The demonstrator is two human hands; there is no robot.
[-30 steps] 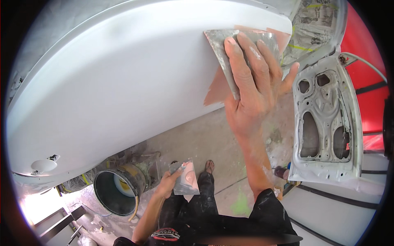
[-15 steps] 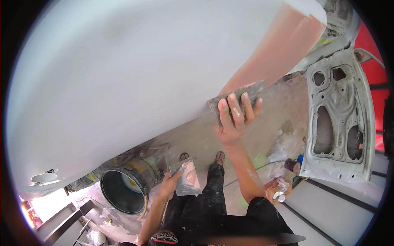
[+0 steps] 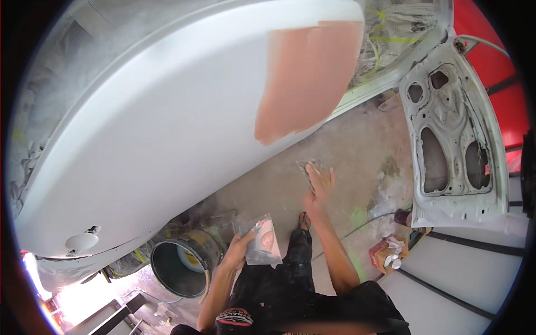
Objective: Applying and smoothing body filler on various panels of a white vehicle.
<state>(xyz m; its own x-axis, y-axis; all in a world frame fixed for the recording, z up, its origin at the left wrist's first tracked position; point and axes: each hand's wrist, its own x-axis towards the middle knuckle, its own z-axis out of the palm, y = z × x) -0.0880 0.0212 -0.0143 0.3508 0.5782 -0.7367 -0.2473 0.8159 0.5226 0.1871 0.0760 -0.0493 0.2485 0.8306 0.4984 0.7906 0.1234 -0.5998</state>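
Note:
A white car body panel (image 3: 156, 128) fills the upper left, with a recessed handle opening (image 3: 79, 240) low on its left. A broad patch of pink filler (image 3: 301, 81) covers its right part. My right hand (image 3: 319, 185), blurred, is below the panel, gripping a thin grey spreader (image 3: 303, 168) that is off the surface. My left hand (image 3: 239, 249) holds a flat clear sheet (image 3: 269, 258) bearing pink filler, low at centre, over my dark trousers.
A large open drum (image 3: 170, 268) stands lower left. A bare door shell (image 3: 455, 128) is at right, before red bodywork (image 3: 511, 139). A cardboard box (image 3: 385, 251), a dark container (image 3: 403, 217) and a cable lie on the concrete floor (image 3: 262, 173). Masked areas (image 3: 399, 28) adjoin the panel.
My right hand and spreader have moved down and off the panel. The pink patch is now fully visible and looks wider and smoother. My left hand still holds the sheet.

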